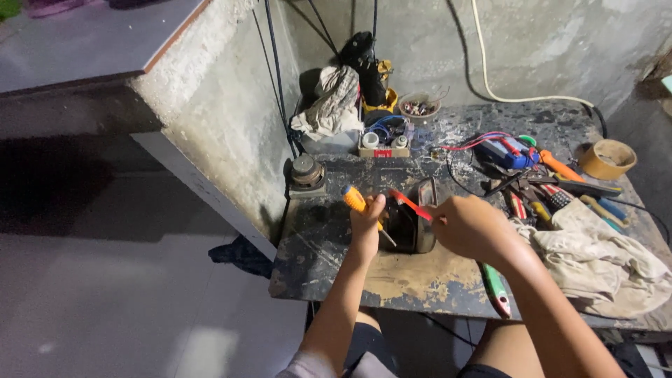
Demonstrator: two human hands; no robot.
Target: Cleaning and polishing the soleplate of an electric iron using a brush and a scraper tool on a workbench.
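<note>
Item: dark metal casing (413, 225), worktop (420, 280) centre, stood on edge. Left hand (367, 222) at its 9 o'clock, fingers wrapped round an orange-handled screwdriver (355, 200) (tip angled in). Right hand (467, 225) at 3 o'clock pinches a red tool (409, 204), steadying the casing. Rag (595, 262) further right.

Single head view, looking down, close over workbench (434, 280)

A roll of brown tape (607, 159) is seen at the far right of the workbench (336, 276). A crumpled pale cloth (602, 262) is spread at the near right, with assorted hand tools (560, 192) just beyond it. A small bowl (418, 107) and a grey rag (334, 101) are set far back, near the wall (560, 42).
</note>
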